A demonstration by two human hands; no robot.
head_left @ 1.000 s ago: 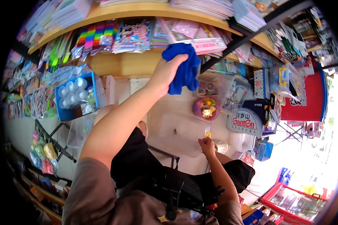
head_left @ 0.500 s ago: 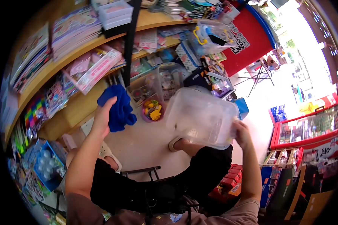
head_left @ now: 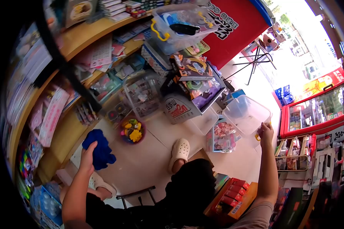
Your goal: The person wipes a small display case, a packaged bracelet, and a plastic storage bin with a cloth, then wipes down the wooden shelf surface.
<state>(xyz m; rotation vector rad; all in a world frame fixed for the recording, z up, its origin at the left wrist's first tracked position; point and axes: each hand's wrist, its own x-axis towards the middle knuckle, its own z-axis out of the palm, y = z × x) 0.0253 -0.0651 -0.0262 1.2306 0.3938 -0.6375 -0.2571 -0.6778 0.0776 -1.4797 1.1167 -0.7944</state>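
A crumpled blue cloth (head_left: 99,149) hangs from my left hand (head_left: 87,160), which is closed on it low over the floor. At the right, my right hand (head_left: 266,134) grips a clear plastic storage box (head_left: 248,112) by its near edge, beside a yellow handle clip. The box is tilted, and its lower side overlaps a container of packaged pink items (head_left: 223,131) on the floor. Between my hands stands a round tub of yellow, flower-like pieces (head_left: 133,131).
Shelves (head_left: 91,36) of books and stationery curve along the left. Ahead are stacked toy boxes (head_left: 191,72) and a yellow-handled clear bin (head_left: 179,26). A red-framed glass case (head_left: 317,110) stands right. Red packs (head_left: 233,194) lie in a carton near my leg.
The clear box has moved right and away from me, in my right hand. My left hand and the cloth have lowered slightly. The view has shifted rightward.
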